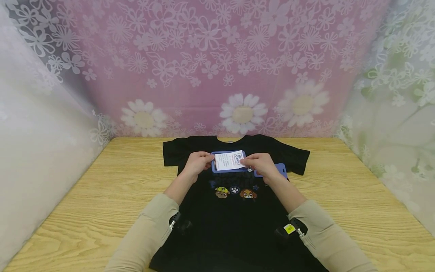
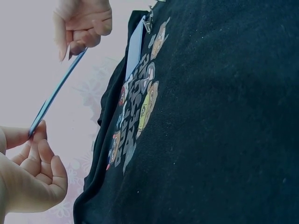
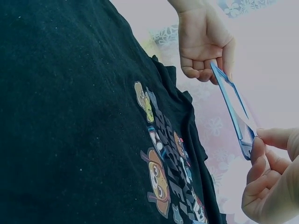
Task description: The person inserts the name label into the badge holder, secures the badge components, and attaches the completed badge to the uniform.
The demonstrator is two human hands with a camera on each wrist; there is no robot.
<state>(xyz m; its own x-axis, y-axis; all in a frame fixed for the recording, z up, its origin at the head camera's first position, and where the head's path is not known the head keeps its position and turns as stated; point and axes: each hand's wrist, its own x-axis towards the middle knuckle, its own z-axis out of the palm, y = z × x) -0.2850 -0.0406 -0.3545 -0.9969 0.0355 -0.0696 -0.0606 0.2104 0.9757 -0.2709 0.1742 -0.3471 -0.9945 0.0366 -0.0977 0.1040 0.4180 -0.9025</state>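
In the head view a blue card holder frame (image 1: 213, 168) is held up above the black T-shirt (image 1: 234, 230). My left hand (image 1: 198, 164) pinches its left end between thumb and fingers. A white ID card (image 1: 227, 161) lies over the frame, slightly tilted. My right hand (image 1: 261, 164) pinches the card's right edge, close to the holder's right end. The right wrist view shows the card (image 3: 239, 111) bowed within the holder (image 3: 223, 93). From the left wrist the holder (image 2: 58, 91) appears edge-on between both hands.
A second blue piece with a slot (image 1: 280, 169) lies on the shirt, partly behind the right hand. A small metal clip (image 2: 148, 23) is beside it. The shirt has a cartoon dog print (image 1: 249, 193) and lies on a wood-grain table (image 1: 112, 189). A flowered pink curtain (image 1: 204, 68) hangs behind.
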